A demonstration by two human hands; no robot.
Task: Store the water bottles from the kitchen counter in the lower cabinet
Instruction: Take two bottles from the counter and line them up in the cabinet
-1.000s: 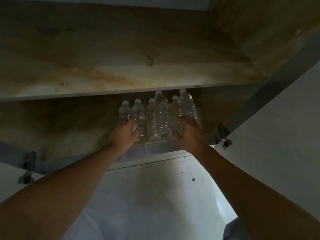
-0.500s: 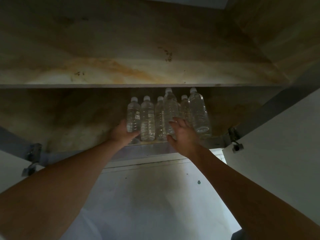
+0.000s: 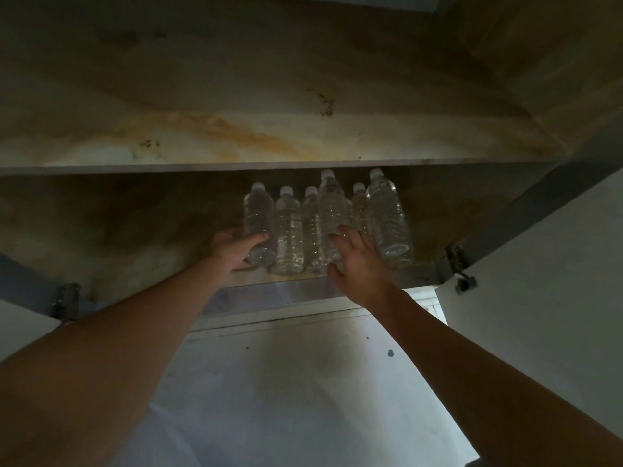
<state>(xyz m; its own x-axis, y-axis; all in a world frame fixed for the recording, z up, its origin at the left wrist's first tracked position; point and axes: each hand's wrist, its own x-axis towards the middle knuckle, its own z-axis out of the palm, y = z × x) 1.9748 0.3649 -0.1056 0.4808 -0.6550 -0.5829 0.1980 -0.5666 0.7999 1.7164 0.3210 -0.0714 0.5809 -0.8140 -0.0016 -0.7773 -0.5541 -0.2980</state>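
Six or so bottles stand upright in a tight cluster on the cabinet floor, centre of the frame, just under the shelf edge that runs across the upper middle. The exact count is unsure; one cap shows behind the front row.

Head view, the only one. Left hand is curled round the lower body of the leftmost bottle, fingers on its front, thumb side hidden. Right hand is spread flat, fingertips touching the base of a centre bottle, gripping nothing. The rightmost bottle stands just beside that hand, apparently untouched. Hinges show at right and lower left; a pale door fills the right edge. Floor below is light. Light is poor throughout.

Handling, as judged: clear thin plastic, seemingly full, so moderately heavy and bottom-stable but tall enough to tip if pushed high. The walls likely give under a hard squeeze; the ribbed mid-body offers the best hold, with the capped neck as a second option. Smooth plastic may slip against neighbours, so pushing low near the base looks the safest way to close up the row. Bumping one could topple the packed others.
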